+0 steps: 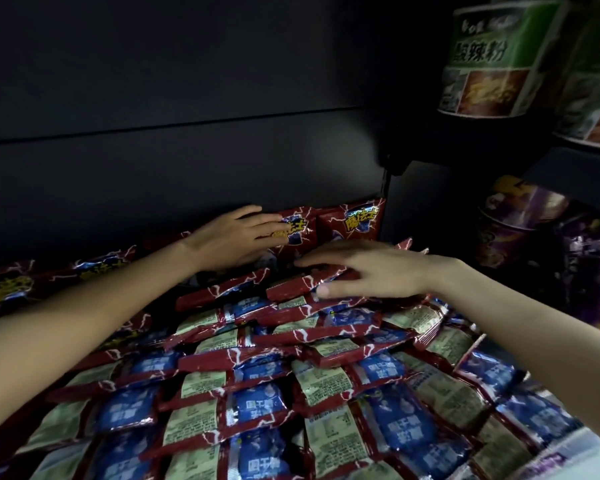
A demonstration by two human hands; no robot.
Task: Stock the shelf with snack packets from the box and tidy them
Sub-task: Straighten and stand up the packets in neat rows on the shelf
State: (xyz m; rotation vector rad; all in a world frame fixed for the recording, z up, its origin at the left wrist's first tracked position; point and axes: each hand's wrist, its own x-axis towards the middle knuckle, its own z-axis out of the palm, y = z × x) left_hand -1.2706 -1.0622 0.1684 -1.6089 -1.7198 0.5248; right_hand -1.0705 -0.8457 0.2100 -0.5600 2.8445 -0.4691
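Several red snack packets (pixel 257 386) with blue and pale panels lie in overlapping rows across the shelf, backs up. Two red packets stand upright at the back: one (pixel 297 230) under my left hand, another (pixel 359 221) to its right. My left hand (pixel 232 237) presses flat with straight fingers against the upright packet's front. My right hand (pixel 368 268) lies spread, palm down, on the top row of flat packets (pixel 302 284), thumb touching a packet's edge. The box is out of view.
The dark back wall (pixel 187 168) of the shelf rises behind the packets. At the upper right stand green noodle cups (pixel 496 60), with purple cups and bags (pixel 534 237) below them. More red packets (pixel 21 282) lie at the left.
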